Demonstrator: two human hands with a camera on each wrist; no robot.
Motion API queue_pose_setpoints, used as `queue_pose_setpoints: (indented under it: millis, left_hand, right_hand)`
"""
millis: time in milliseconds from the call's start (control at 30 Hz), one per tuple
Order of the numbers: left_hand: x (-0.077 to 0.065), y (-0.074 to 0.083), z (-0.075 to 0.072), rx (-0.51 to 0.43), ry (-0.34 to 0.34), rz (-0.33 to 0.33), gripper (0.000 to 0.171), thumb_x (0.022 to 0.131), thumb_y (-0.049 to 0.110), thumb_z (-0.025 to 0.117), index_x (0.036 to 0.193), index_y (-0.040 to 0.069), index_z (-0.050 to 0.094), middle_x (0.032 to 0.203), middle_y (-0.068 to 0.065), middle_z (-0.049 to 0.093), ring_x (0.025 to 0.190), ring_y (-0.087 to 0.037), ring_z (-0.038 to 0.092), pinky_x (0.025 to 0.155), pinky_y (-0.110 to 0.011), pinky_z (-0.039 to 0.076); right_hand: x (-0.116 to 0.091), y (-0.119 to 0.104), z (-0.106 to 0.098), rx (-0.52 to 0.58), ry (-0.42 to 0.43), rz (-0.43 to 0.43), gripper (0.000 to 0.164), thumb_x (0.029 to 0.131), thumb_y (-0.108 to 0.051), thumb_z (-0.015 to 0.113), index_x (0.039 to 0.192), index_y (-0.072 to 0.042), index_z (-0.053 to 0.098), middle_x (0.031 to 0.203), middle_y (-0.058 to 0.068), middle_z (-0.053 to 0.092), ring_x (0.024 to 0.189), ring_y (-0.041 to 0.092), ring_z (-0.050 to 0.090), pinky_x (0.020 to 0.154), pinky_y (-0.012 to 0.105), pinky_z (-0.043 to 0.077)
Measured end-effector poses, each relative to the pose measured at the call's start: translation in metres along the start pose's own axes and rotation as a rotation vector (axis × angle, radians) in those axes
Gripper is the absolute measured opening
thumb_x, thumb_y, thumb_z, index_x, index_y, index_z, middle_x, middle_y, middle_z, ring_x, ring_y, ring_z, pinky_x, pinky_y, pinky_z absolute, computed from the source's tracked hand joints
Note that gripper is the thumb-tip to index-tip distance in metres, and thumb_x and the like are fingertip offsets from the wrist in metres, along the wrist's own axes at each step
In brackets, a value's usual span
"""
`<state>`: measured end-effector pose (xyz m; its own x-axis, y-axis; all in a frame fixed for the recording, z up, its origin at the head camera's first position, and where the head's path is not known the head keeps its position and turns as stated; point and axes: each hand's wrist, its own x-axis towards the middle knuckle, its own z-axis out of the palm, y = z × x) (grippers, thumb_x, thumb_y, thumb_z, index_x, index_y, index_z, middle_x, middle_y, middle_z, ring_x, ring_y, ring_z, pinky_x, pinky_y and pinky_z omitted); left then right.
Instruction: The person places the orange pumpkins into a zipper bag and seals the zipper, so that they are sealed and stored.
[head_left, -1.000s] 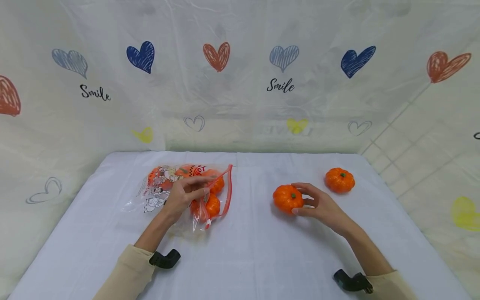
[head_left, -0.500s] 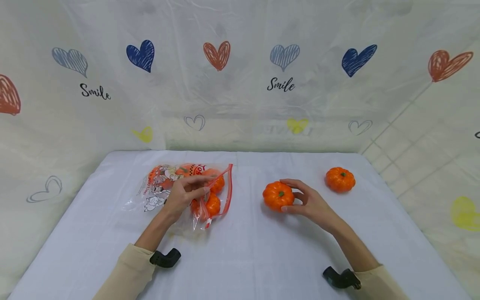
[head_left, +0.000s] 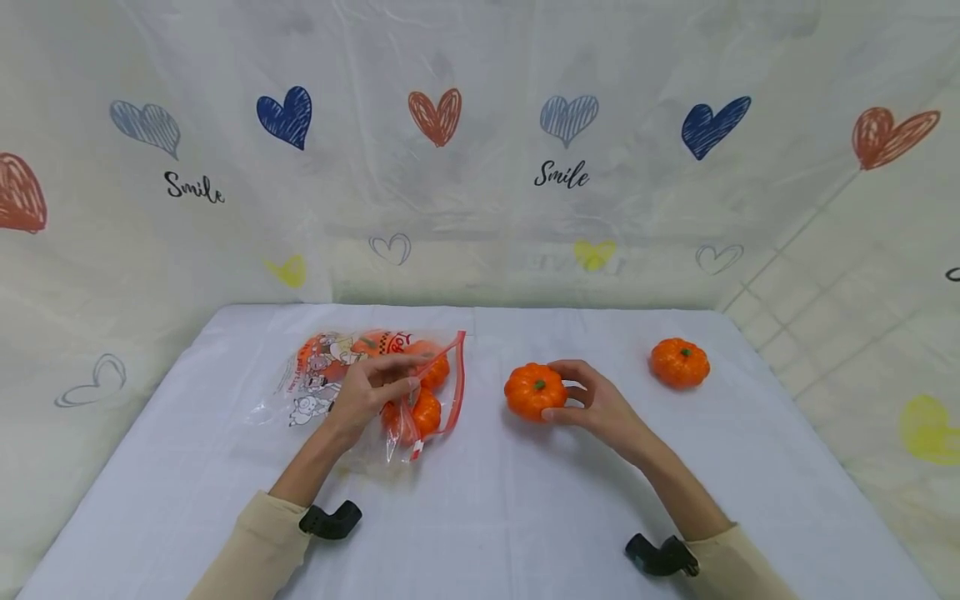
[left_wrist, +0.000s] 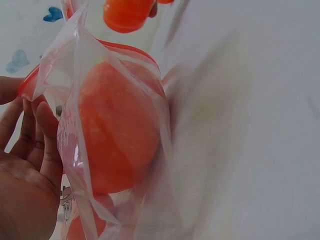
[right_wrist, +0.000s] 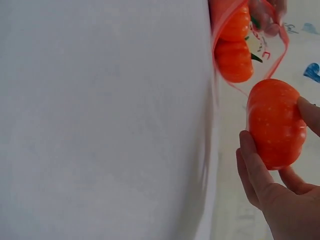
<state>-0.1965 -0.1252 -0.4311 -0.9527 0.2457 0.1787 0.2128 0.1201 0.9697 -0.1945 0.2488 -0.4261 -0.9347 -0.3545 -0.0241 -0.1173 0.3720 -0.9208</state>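
Observation:
My right hand grips a small orange toy pumpkin with a green stem, thumb on one side and fingers on the other. The right wrist view shows this pumpkin held in front of the bag's mouth. To the left lies a clear zip bag with a red edge and printed cartoon figures. Several pumpkins are inside it. My left hand pinches the upper edge of the bag's mouth between thumb and fingers. In the left wrist view the bag's red edge gapes around a pumpkin.
Another orange pumpkin sits at the back right of the table, which wears a white cloth. Behind the table hangs a pale curtain printed with hearts. Black wrist mounts sit at both cuffs.
My right hand has carried the pumpkin steadily left, closer to the bag's mouth. The left hand and the bag have stayed in place, as has the pumpkin at the back right.

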Motion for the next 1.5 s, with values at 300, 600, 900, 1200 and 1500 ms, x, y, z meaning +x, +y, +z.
queue_pose_setpoints:
  millis: [300,600,900,1200,1500]
  left_hand:
    - [-0.002,-0.002,-0.001,-0.002,0.005,0.005,0.034,0.096,0.015,0.073,0.129,0.007,0.073,0.126,-0.003,0.075,0.104,-0.014,0.063,0.084,-0.020,0.057]
    - [-0.002,-0.001,0.001,-0.017,0.007,-0.001,0.033,0.096,0.015,0.072,0.128,0.006,0.073,0.124,0.004,0.076,0.105,-0.014,0.062,0.086,-0.019,0.056]
    - [-0.002,0.000,0.002,0.005,0.010,0.006,0.032,0.097,0.014,0.070,0.128,0.009,0.074,0.125,-0.008,0.072,0.107,-0.017,0.059,0.087,-0.019,0.055]
    - [-0.003,0.001,0.001,0.010,0.020,0.003,0.031,0.096,0.015,0.070,0.127,0.009,0.074,0.124,-0.006,0.073,0.107,-0.017,0.060,0.088,-0.020,0.055]
    - [-0.003,-0.001,0.001,0.001,0.013,0.013,0.032,0.096,0.015,0.071,0.127,0.009,0.074,0.123,-0.006,0.073,0.104,-0.017,0.061,0.087,-0.020,0.056]
  right_hand:
    - [0.009,-0.008,0.018,0.010,-0.029,-0.022,0.064,0.089,-0.020,0.081,0.146,-0.012,0.053,0.150,0.016,0.053,0.134,0.039,0.055,0.114,0.052,0.050]
    - [0.013,-0.012,0.029,-0.004,-0.048,0.003,0.063,0.091,-0.022,0.079,0.147,-0.013,0.053,0.150,0.015,0.054,0.131,0.034,0.060,0.110,0.048,0.053]
    - [0.018,-0.019,0.041,0.012,-0.077,-0.018,0.060,0.091,-0.023,0.079,0.146,-0.017,0.055,0.149,0.011,0.057,0.128,0.032,0.062,0.107,0.047,0.056]
    - [0.024,-0.021,0.050,0.029,-0.089,-0.019,0.060,0.093,-0.023,0.078,0.147,-0.013,0.054,0.149,0.015,0.056,0.126,0.031,0.062,0.108,0.044,0.056]
    - [0.029,-0.025,0.059,0.080,-0.124,-0.006,0.060,0.092,-0.021,0.079,0.147,-0.016,0.055,0.147,0.012,0.056,0.116,0.026,0.068,0.100,0.036,0.059]
